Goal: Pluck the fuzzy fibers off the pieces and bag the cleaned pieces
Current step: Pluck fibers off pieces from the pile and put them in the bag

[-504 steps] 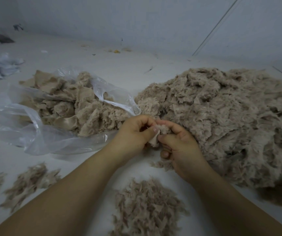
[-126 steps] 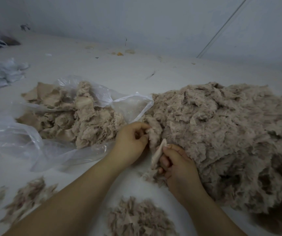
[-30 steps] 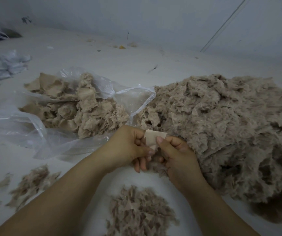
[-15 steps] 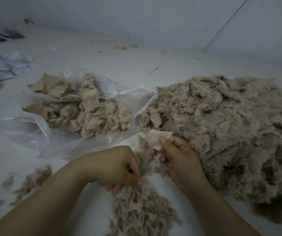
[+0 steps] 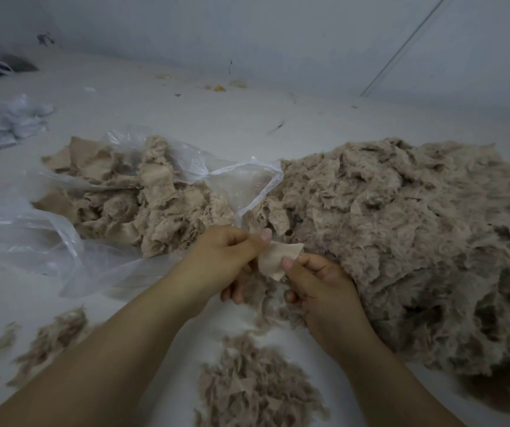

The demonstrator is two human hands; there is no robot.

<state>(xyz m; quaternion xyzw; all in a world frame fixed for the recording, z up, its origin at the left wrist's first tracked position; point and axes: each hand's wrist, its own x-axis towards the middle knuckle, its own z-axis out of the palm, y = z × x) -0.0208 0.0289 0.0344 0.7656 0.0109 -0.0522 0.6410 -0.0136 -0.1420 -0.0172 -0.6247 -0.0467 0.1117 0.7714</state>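
Item, my left hand (image 5: pixel 226 260): thumb and forefinger pinching the upper edge of a small beige piece (image 5: pixel 275 257). My right hand (image 5: pixel 318 285): thumb pinching the same piece's lower edge. Piece held above the white table (image 5: pixel 216 124), in front of the large fuzzy heap (image 5: pixel 401 235). Left of it, clear plastic bag (image 5: pixel 72 251) holding cleaned pieces (image 5: pixel 143 201). Nearest me, plucked fibers (image 5: pixel 257 386).

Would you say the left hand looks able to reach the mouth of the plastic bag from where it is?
Probably yes: the left hand sits just below the bag's open mouth, nothing lies between, though it pinches the piece.
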